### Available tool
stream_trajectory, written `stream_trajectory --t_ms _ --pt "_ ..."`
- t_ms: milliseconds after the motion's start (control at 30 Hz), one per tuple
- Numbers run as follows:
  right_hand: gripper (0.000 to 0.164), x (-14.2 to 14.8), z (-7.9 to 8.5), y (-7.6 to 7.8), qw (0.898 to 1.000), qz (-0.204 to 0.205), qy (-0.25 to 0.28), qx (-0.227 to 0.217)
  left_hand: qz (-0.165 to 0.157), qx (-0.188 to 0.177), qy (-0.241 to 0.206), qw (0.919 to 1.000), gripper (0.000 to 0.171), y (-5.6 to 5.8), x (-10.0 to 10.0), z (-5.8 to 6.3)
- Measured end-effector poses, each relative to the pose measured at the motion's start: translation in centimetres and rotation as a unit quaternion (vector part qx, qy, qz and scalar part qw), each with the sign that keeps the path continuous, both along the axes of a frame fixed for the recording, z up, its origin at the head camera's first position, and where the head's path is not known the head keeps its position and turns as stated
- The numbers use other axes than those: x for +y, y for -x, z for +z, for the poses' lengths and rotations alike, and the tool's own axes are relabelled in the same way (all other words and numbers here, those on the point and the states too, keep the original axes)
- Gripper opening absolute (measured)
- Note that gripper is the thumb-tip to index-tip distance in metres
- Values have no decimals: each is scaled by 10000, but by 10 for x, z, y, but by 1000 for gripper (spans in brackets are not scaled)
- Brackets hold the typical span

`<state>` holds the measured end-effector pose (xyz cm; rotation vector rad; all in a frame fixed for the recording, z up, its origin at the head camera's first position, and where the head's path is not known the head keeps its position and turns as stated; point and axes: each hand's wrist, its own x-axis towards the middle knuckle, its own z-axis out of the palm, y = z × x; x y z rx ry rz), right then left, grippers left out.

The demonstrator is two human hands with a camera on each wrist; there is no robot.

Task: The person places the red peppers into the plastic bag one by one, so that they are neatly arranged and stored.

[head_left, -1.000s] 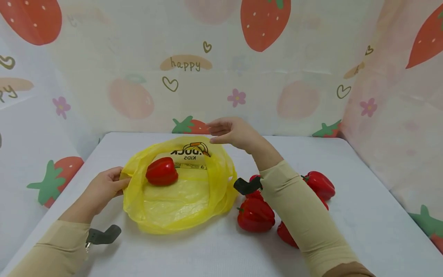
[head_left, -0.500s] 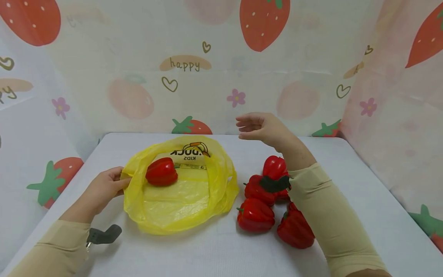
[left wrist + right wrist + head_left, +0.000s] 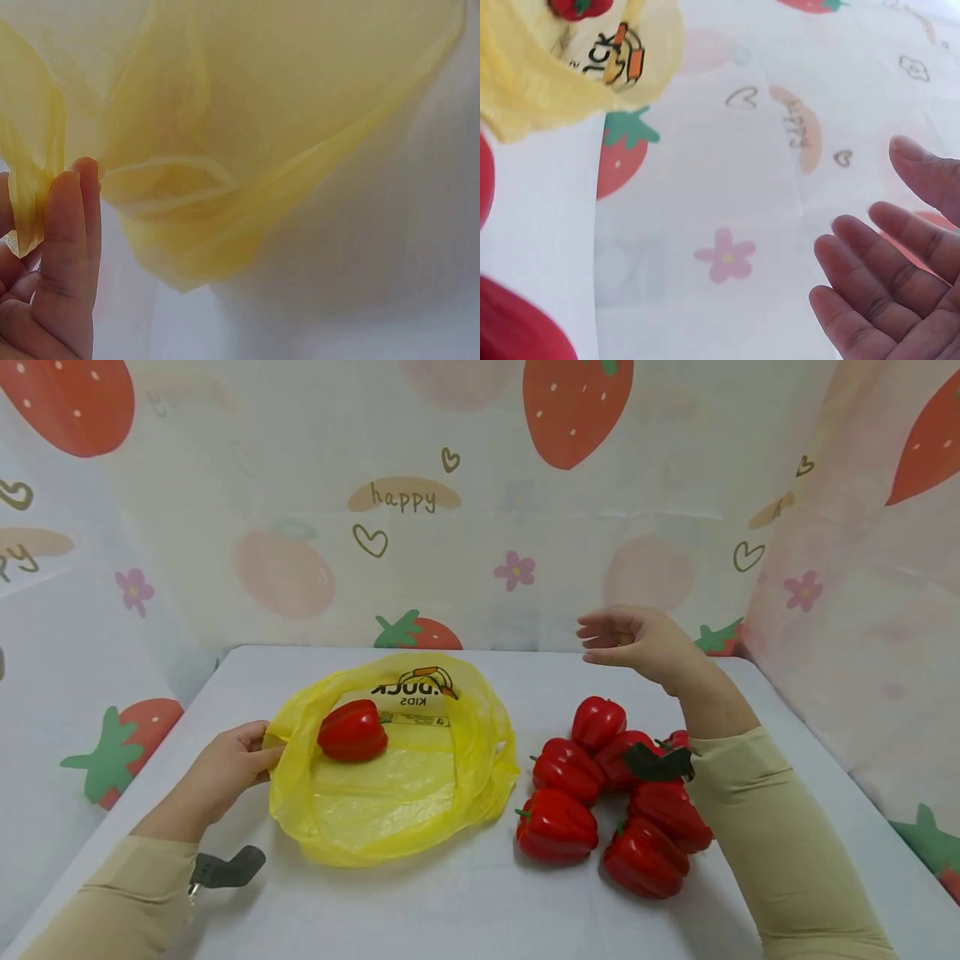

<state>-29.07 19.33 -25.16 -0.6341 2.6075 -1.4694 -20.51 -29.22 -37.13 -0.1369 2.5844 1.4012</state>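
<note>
A yellow plastic bag (image 3: 382, 843) lies spread with its mouth facing up on the left half of the table, and one red bell pepper (image 3: 352, 731) rests inside it. My left hand (image 3: 231, 768) pinches the bag's left rim; in the left wrist view the fingers (image 3: 66, 240) hold a gathered fold of the thin plastic. Raised above the back right of the table, my right hand (image 3: 637, 643) holds nothing, its fingers loosely extended. Below it sits a cluster of several red bell peppers (image 3: 557, 827), one partly hidden behind the right sleeve.
A white table (image 3: 450, 910) carries everything. Fabric walls (image 3: 555, 518) printed with strawberries and hearts close off the back and both sides. Each wrist carries a dark camera mount (image 3: 660, 763) that sticks out inward.
My right hand has moved right, from over the bag's far edge to above the pepper cluster, uncovering more of the peppers. My left hand and the bag have stayed put.
</note>
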Motion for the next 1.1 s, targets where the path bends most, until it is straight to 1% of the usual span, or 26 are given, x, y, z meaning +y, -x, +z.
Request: stream_trajectory --t_ms 133,300,433,533,633,800,967,1100 --pt "46 20 -2 -2 9997 -187 -129 -4 13 -29 7 10000 58 -1 -1 0" --pt "47 44 -7 -7 9983 -372 -449 -29 31 -12 1 10000 58 -1 0 0" --pt "53 63 -15 -11 9968 -326 -725 -95 27 11 -2 10000 55 0 1 0" --pt "55 78 -23 -14 9958 -323 -841 -158 28 16 -19 10000 55 0 2 -1" --pt "54 92 -34 -18 9946 -435 -920 -197 41 -8 10 10000 56 0 2 -2" --pt "54 114 -51 -23 9904 -584 -1225 -246 50 5 49 10000 57 0 3 -3" --pt "59 131 -65 -28 9852 -690 -1513 -416 52 4 1 10000 56 0 4 -2" --pt "60 140 -76 -32 9845 -646 -1547 -523 49 0 6 10000 56 0 4 -1"
